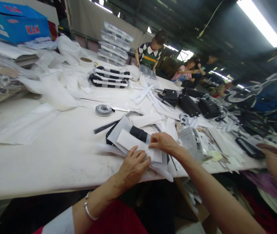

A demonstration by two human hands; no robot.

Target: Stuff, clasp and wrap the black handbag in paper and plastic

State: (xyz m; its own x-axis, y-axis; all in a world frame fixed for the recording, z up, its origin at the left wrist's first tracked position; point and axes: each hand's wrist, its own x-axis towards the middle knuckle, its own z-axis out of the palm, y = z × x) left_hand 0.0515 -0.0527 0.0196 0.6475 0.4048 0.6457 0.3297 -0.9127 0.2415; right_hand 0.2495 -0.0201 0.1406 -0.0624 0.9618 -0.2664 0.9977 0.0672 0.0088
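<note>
A: Hands?
B: Left hand lies palm down over the lower edge of the white pad, lower centre of frame, fingers loosely bent. Looks like it's pinning it. Right hand is narrow, fingers curled in by the pad's right part, likely for fine work. Can't tell if either pinches anything.
A: Why's the pad there?
B: On a grey sheet, black item showing beneath. Near the front edge of the table, presumably for easy reach. Black band sits just above the pad.
A: Further out?
B: Strap coil, centre, probably wound to stay tidy. Striped bundles above it, one on the other, likely saves room. Wrapped packs, upper centre, stacked flat, maybe for the same reason.
A: Counts, near to far.
B: Two own hands, one pad, one black band, one coil. Right edge: a co-worker's hands, at a black case; hand count unclear. Black bags, right of centre: at least three. Striped bundles: two. Wrapped packs: at least five, layers blur. Blue box, upper left: one. Co-workers beyond the table: at least three.
</note>
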